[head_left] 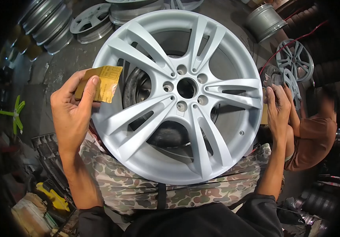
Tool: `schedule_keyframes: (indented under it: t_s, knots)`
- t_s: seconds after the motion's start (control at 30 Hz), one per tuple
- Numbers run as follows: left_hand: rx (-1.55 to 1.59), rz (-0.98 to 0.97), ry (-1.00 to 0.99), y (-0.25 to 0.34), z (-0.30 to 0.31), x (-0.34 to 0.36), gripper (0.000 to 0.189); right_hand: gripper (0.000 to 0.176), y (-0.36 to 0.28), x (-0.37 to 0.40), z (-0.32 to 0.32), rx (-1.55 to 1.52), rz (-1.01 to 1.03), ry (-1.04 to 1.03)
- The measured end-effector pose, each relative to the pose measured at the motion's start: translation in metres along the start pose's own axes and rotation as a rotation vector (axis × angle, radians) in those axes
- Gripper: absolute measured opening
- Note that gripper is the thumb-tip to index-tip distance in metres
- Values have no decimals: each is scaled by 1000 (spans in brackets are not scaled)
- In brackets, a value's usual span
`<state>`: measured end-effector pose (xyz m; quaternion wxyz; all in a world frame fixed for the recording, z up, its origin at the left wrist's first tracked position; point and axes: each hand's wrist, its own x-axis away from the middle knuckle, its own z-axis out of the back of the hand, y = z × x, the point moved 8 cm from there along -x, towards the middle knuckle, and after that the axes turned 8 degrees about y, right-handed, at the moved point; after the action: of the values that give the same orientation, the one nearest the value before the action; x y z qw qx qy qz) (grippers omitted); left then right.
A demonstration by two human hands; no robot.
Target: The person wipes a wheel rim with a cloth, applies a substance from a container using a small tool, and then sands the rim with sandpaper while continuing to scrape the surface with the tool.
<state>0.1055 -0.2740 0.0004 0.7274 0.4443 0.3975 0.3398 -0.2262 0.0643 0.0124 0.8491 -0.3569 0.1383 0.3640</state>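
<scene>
A large silver wheel rim [195, 150] with paired spokes faces up in front of my camouflage-clad lap. At its left edge, my left hand [75, 102] pinches a folded piece of yellow-brown sandpaper [108, 81], its printed backing showing, between thumb and fingers. My right hand [278, 102] is at the rim's right edge, its fingers closed on a small dark piece [268, 81] that I cannot make out. Beneath the rim, a black tyre [132, 85] shows between the spokes.
Stacked rims [45, 21] stand at the upper left, with more rims [295, 59] at the upper right. A person in a brown shirt [314, 140] sits close on the right. A green star-shaped object [16, 114] and a yellow tool [53, 196] lie left.
</scene>
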Motion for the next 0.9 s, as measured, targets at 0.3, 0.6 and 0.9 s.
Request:
schedule_keyframes:
  t_s: [0.3, 0.6, 0.9]
  knots:
    - [-256, -693, -209, 79, -55, 47, 27, 17, 13, 18, 24, 0, 23, 34]
    - [-13, -1493, -541, 216, -139, 215, 21, 19, 29, 44, 54, -18, 50, 71]
    - [76, -1388, -456, 267, -143, 230, 40, 21, 53, 67, 80, -35, -51, 80]
